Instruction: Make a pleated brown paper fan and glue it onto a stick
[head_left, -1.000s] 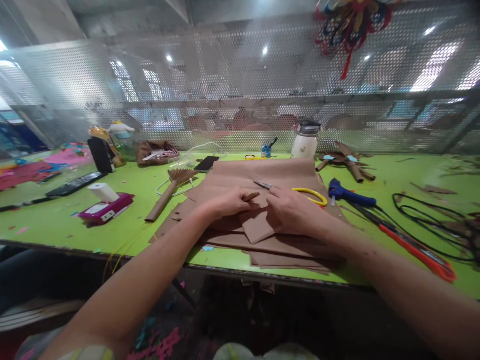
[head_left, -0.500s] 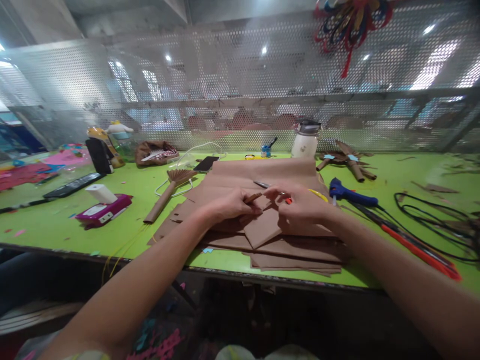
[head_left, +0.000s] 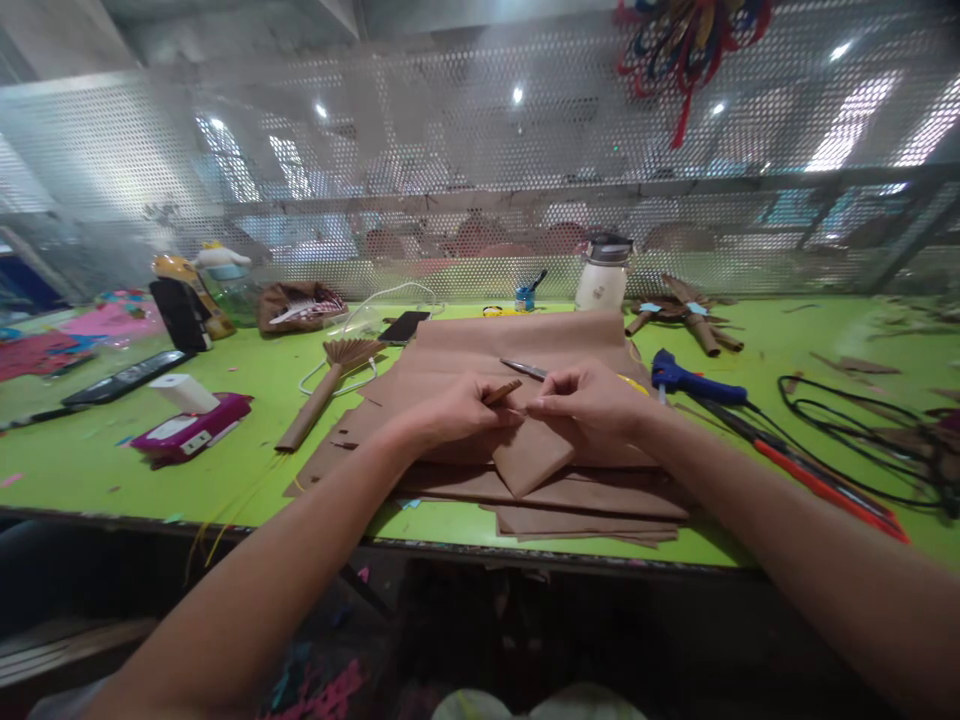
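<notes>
My left hand point(head_left: 469, 408) is closed, pinching a folded piece of brown paper point(head_left: 534, 455) between thumb and fingers. A narrow brown strip point(head_left: 502, 392) pokes up from that grip. My right hand point(head_left: 592, 398) is closed too, its thumb and forefinger pinched at the upper edge of the same folded piece. Scissors point(head_left: 523, 369) show as a grey blade pointing left behind my right hand; whether they lie on the paper or touch the palm I cannot tell. Beneath both hands are stacked brown paper sheets point(head_left: 465, 345).
A brown paper fan-shaped piece point(head_left: 315, 405) and a purple power strip point(head_left: 199, 430) lie left. On the right are a blue glue gun point(head_left: 697, 380), a red-handled tool point(head_left: 825, 485) and a black cable point(head_left: 847, 470). A bottle point(head_left: 602, 280) stands behind the sheets, before a perforated screen point(head_left: 450, 160).
My right fingers have shifted slightly left relative to the paper and closed into a pinch. A red part seen between them earlier is now hidden. The whole view has moved a little.
</notes>
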